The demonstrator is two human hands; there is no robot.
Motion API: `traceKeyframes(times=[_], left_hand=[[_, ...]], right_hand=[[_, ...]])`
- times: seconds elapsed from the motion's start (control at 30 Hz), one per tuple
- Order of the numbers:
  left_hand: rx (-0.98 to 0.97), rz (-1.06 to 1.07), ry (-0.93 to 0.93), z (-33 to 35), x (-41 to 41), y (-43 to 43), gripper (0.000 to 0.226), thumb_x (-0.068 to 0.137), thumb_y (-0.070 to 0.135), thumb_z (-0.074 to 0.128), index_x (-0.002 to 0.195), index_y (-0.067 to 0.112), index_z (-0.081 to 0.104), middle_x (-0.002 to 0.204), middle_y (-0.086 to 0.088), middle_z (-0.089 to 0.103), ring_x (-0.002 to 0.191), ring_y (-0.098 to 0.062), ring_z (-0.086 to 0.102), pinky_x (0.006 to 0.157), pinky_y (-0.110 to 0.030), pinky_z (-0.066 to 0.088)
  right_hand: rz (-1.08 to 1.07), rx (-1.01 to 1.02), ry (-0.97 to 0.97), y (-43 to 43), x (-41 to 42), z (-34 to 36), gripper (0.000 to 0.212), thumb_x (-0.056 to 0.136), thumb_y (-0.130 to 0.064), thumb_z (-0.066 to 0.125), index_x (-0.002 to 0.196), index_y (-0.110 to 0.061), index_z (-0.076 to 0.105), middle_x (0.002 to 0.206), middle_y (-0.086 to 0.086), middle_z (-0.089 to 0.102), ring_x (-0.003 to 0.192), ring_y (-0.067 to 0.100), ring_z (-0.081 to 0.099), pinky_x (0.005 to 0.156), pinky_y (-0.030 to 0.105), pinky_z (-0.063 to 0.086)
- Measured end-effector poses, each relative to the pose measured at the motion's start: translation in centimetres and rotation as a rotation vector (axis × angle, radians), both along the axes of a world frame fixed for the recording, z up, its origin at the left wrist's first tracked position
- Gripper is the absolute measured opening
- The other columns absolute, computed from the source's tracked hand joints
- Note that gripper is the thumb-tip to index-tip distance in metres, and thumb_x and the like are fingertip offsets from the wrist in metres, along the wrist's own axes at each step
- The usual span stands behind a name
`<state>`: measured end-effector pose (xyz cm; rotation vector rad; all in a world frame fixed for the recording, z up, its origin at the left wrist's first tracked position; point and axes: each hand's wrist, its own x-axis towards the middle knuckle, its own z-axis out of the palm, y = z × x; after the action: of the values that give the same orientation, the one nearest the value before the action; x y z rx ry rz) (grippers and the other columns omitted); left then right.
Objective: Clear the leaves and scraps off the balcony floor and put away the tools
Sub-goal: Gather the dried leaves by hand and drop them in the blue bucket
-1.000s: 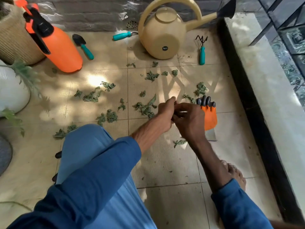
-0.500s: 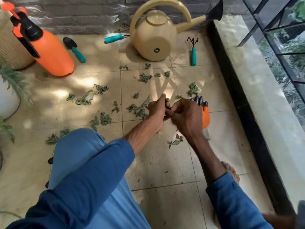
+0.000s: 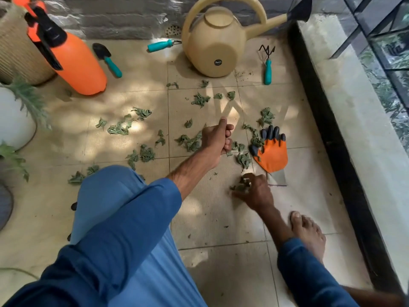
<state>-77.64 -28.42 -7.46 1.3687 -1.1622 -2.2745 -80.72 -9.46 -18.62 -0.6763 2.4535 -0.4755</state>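
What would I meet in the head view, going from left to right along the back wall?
Woven basket → orange sprayer → small trowel → teal-handled tool → watering can → hand rake.

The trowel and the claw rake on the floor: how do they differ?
The trowel has a black scoop blade; the claw rake has thin black prongs. The trowel lies left of the watering can, beside the orange sprayer; the claw rake lies right of it, toward the ledge. Both have teal handles and lie untouched.
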Motion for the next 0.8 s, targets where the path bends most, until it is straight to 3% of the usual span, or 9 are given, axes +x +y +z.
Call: traceKeyframes(times=[0.07, 0.17, 0.33, 0.43, 0.5, 0.57, 0.67, 0.73, 0.8], left_hand=[[0.007, 0.008, -0.004, 0.0, -0.1, 0.0, 0.033, 0.104, 0.032, 0.056, 0.080, 0.010, 0.065, 0.060, 0.004, 0.052, 0.040, -0.007, 0.042, 0.039, -0.019, 0.032], [-0.005, -0.003, -0.008, -0.1, 0.0, 0.1, 0.034, 0.104, 0.032, 0.057, 0.079, 0.010, 0.065, 0.060, 0.004, 0.052, 0.040, -0.007, 0.042, 0.039, -0.019, 0.033], [-0.015, -0.042, -0.029, -0.3, 0.3, 0.4, 0.034, 0.104, 0.034, 0.056, 0.081, 0.011, 0.065, 0.062, 0.005, 0.052, 0.042, -0.007, 0.043, 0.039, -0.020, 0.035], [-0.005, -0.058, -0.045, -0.5, 0.5, 0.3, 0.034, 0.104, 0.034, 0.055, 0.083, 0.010, 0.066, 0.065, 0.003, 0.052, 0.044, -0.008, 0.043, 0.040, -0.020, 0.035], [-0.001, -0.071, -0.068, -0.7, 0.8, 0.1, 0.034, 0.105, 0.035, 0.054, 0.085, 0.010, 0.066, 0.066, 0.003, 0.053, 0.046, -0.008, 0.044, 0.040, -0.019, 0.036], [-0.007, -0.090, -0.088, -1.0, 1.0, 0.0, 0.034, 0.105, 0.035, 0.053, 0.087, 0.010, 0.067, 0.067, 0.003, 0.055, 0.047, -0.008, 0.045, 0.042, -0.019, 0.038], [-0.024, -0.102, -0.110, -1.3, 1.4, 0.0, 0.033, 0.105, 0.035, 0.052, 0.090, 0.012, 0.069, 0.073, 0.003, 0.059, 0.050, -0.007, 0.050, 0.045, -0.019, 0.043], [-0.017, -0.089, -0.122, -1.2, 1.4, -0.1, 0.031, 0.105, 0.035, 0.053, 0.092, 0.011, 0.070, 0.077, 0.002, 0.061, 0.053, -0.007, 0.052, 0.047, -0.019, 0.046], [0.047, -0.066, -0.134, -0.8, 1.4, -0.1, 0.031, 0.104, 0.035, 0.054, 0.093, 0.011, 0.071, 0.079, 0.001, 0.062, 0.058, -0.009, 0.053, 0.049, -0.020, 0.047]], right_hand=[[-0.007, -0.007, 0.090, -0.1, 1.9, -1.0, 0.063, 0.076, -0.036, 0.085, 0.128, -0.014, 0.059, 0.124, 0.014, 0.050, 0.100, 0.029, 0.060, 0.079, 0.034, 0.054], [-0.029, -0.066, 0.164, -0.2, 3.1, -2.0, 0.044, 0.085, -0.033, 0.077, 0.122, -0.012, 0.063, 0.122, 0.012, 0.052, 0.095, 0.027, 0.061, 0.074, 0.030, 0.053], [0.153, -0.047, 0.283, -1.1, 3.8, -3.3, 0.017, 0.097, -0.015, 0.059, 0.107, -0.010, 0.072, 0.103, 0.007, 0.060, 0.079, 0.019, 0.060, 0.063, 0.025, 0.049], [0.169, -0.049, 0.212, -1.8, 3.3, -3.3, 0.019, 0.097, -0.010, 0.058, 0.108, -0.012, 0.074, 0.105, 0.006, 0.068, 0.081, 0.013, 0.060, 0.069, 0.018, 0.043], [0.043, -0.121, 0.100, -2.2, 2.0, -2.1, 0.021, 0.091, -0.006, 0.065, 0.106, -0.014, 0.077, 0.106, 0.004, 0.075, 0.084, 0.009, 0.067, 0.073, 0.013, 0.047], [-0.104, -0.276, 0.023, -2.7, 0.3, -0.2, 0.019, 0.085, -0.002, 0.072, 0.095, -0.015, 0.080, 0.095, 0.004, 0.078, 0.073, 0.007, 0.069, 0.069, 0.010, 0.053], [-0.272, -0.531, -0.102, -3.8, -1.8, 3.8, 0.010, 0.083, -0.002, 0.076, 0.085, -0.012, 0.080, 0.079, 0.005, 0.077, 0.067, 0.025, 0.073, 0.060, 0.036, 0.061], [-0.344, -0.621, -0.172, -4.8, -2.9, 6.7, 0.009, 0.082, -0.004, 0.079, 0.091, -0.005, 0.079, 0.082, 0.007, 0.077, 0.074, 0.029, 0.074, 0.065, 0.039, 0.062], [-0.390, -0.669, -0.186, -6.0, -3.7, 9.3, 0.015, 0.079, -0.009, 0.083, 0.092, -0.008, 0.078, 0.080, 0.003, 0.078, 0.075, 0.018, 0.075, 0.071, 0.033, 0.062]])
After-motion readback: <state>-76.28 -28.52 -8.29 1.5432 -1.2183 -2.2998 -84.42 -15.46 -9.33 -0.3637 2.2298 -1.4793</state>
